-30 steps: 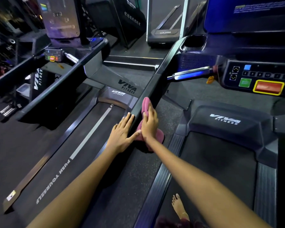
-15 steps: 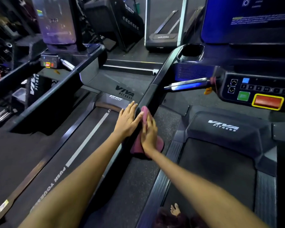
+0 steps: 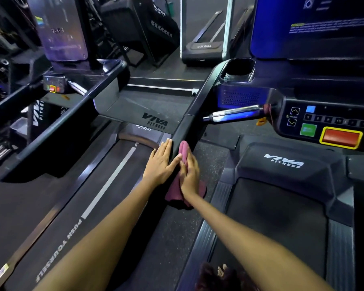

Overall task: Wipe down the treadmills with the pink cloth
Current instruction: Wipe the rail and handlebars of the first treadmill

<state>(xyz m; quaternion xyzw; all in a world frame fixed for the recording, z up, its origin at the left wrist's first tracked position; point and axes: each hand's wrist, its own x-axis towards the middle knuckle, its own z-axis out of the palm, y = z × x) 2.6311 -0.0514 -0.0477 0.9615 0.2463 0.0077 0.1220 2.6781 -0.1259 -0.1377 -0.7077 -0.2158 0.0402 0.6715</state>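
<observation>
A dark handrail (image 3: 194,114) of the right treadmill runs down from the console to the middle of the view. The pink cloth (image 3: 184,149) is draped over the rail's right side, with a loose end hanging at the bottom. My right hand (image 3: 190,174) presses the cloth flat against the rail, fingers straight. My left hand (image 3: 161,162) lies flat on the rail's left side, fingers straight, thumb reaching over toward the cloth.
The right treadmill's console (image 3: 328,124) with coloured buttons and a chrome grip bar (image 3: 233,114) sits up right, its belt (image 3: 275,225) below. A second treadmill's belt (image 3: 105,185) lies left, its rail (image 3: 57,127) beyond. A bare foot (image 3: 222,270) shows at the bottom.
Both hands and the cloth have slid up the handrail toward the console. The view has shifted down and closer.
</observation>
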